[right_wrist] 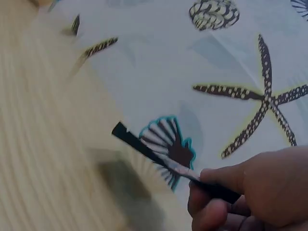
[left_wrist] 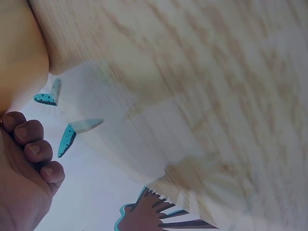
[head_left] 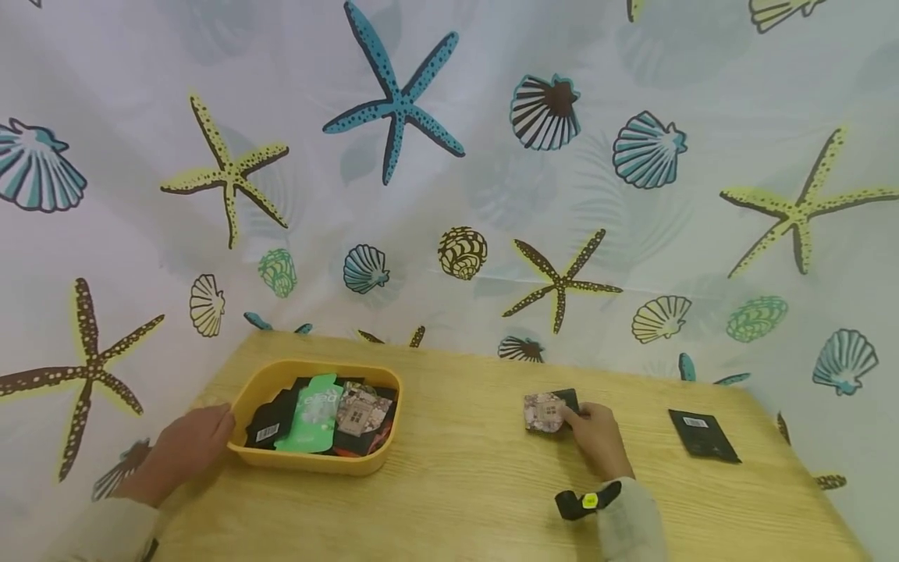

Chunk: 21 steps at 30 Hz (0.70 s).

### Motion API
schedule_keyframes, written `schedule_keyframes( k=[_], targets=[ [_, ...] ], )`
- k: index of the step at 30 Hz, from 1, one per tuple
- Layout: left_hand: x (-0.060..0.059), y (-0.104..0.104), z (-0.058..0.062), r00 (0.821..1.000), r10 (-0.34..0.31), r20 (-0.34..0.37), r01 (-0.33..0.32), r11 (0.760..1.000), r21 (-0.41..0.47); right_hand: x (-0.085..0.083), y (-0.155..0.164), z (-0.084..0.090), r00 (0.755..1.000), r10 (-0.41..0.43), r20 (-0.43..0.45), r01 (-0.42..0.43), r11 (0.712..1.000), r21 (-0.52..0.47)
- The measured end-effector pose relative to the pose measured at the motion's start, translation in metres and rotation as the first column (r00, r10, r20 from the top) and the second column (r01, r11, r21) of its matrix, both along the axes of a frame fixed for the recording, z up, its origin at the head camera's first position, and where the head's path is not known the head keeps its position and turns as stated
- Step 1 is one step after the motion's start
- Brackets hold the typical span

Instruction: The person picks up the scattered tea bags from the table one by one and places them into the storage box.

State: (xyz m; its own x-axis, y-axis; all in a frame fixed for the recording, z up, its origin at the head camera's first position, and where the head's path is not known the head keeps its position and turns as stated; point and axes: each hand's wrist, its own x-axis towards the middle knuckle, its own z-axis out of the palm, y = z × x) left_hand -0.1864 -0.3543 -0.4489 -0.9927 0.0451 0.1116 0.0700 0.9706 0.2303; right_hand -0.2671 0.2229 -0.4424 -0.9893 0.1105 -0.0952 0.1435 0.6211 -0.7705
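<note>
My right hand (head_left: 597, 437) pinches a thin flat packet (head_left: 544, 412), black with a brown-and-pink patterned face, raised over the table. In the right wrist view the packet (right_wrist: 144, 149) shows nearly edge-on, with the thumb and fingers on its near end. At the left, my left hand (head_left: 190, 445) rests against the outer end of a yellow basket (head_left: 309, 462). The left wrist view shows its fingers (left_wrist: 38, 150) loosely curled close to the basket's wall (left_wrist: 21, 53), with nothing in them. Inside the basket lie a green packet (head_left: 316, 417), another patterned packet (head_left: 361, 411) and several black ones.
A black packet (head_left: 705, 435) with a white label lies flat on the wooden table (head_left: 463, 484), right of my right hand. White cloth (head_left: 435, 195) printed with starfish and shells hangs behind the table and along its sides. A black strap (head_left: 586, 501) circles the right wrist.
</note>
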Motion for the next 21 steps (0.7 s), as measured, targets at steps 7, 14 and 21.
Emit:
schedule_keyframes(
  k=[7, 14, 21],
  targets=[
    [0.000, -0.001, -0.003, 1.000, 0.005, -0.007, -0.006, 1.000, -0.010, 0.012, -0.077, 0.035, 0.973, 0.223, -0.056, -0.223, 0.853, -0.471],
    [0.002, -0.004, 0.000, 1.000, 0.001, -0.011, -0.001, 1.000, 0.030, 0.030, -0.172, 0.040, 0.864, 0.497, -0.074, -0.440, 0.677, -0.590],
    [0.000, 0.002, -0.001, 1.000, 0.008, -0.004, -0.007, 1.000, 0.029, 0.041, -0.231, 0.036, 0.866, 0.494, -0.080, -0.439, 0.672, -0.597]
  ],
)
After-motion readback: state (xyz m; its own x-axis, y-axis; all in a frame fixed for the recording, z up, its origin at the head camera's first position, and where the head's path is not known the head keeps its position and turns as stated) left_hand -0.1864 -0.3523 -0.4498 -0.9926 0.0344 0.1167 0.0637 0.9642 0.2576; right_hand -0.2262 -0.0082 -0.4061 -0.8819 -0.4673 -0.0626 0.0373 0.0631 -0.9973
